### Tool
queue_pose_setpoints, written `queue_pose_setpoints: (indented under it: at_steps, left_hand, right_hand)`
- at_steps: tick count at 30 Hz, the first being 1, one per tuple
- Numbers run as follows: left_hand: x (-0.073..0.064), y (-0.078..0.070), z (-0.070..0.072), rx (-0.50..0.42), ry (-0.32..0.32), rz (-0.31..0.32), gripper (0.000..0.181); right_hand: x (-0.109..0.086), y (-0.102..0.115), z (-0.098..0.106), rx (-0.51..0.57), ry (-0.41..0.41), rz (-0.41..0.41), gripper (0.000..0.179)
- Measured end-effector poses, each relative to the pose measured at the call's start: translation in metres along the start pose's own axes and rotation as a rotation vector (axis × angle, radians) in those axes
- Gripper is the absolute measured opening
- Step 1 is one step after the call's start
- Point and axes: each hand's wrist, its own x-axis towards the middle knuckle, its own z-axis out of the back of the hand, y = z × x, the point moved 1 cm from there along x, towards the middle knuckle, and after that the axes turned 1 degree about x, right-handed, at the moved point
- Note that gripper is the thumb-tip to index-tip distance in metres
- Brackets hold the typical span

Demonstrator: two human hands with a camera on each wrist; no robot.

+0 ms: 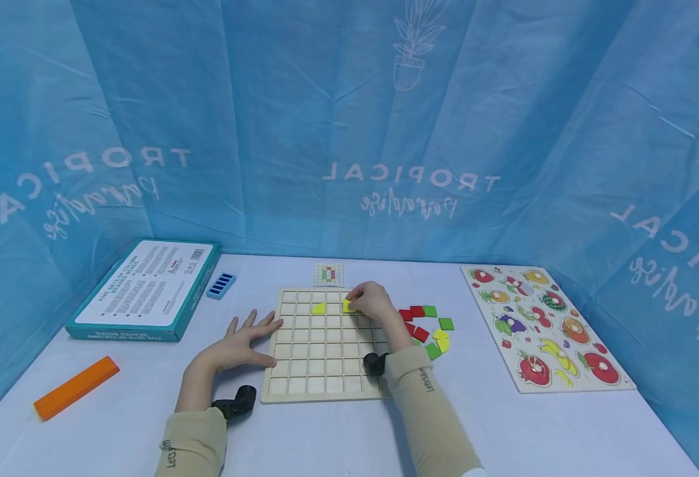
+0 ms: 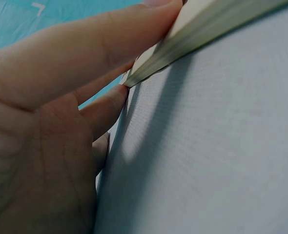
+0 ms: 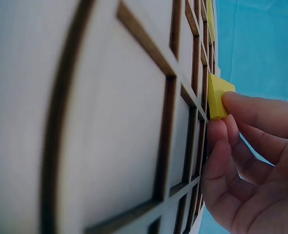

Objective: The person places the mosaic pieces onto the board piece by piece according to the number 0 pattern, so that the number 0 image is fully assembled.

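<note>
A square wooden grid board (image 1: 319, 398) lies on the white table. My right hand (image 1: 379, 306) pinches a yellow square tile (image 3: 219, 98) between thumb and fingers, right at the grid near the board's far side. Another yellow tile (image 1: 319, 308) sits in a cell of the second row, to the left of it. With fingers spread, my left hand (image 1: 237, 346) rests at the board's left edge, and in the left wrist view a finger (image 2: 100, 48) touches that edge. Red tiles (image 1: 421, 334) and green tiles (image 1: 446, 324) lie loose to the right of the board, with a few yellow ones.
Behind the board lies a small pattern card (image 1: 328, 274). To the left are a teal box (image 1: 146, 285), a small blue slotted piece (image 1: 221, 285) and an orange bar (image 1: 77, 388). A fruit puzzle board (image 1: 548, 328) lies at the right. A blue curtain (image 1: 349, 119) hangs behind the table.
</note>
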Motion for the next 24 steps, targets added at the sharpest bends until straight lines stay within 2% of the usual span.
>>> queue_pose_setpoints:
  at_steps: [8, 17, 24]
  left_hand:
    - [-0.0013, -0.0021, 0.0, 0.003, 0.007, 0.002, 0.093]
    - [-0.0031, -0.0037, -0.0009, 0.001, 0.008, 0.007, 0.093]
    - [-0.0016, -0.0029, 0.0003, 0.002, 0.013, 0.0, 0.092]
  right_hand:
    - [-0.0004, 0.0033, -0.0015, -0.078, -0.001, 0.015, 0.003]
    - [-0.0011, 0.0033, -0.0027, -0.097, 0.006, -0.037, 0.003]
    - [-0.0039, 0.0052, 0.0, -0.08, 0.012, -0.033, 0.006]
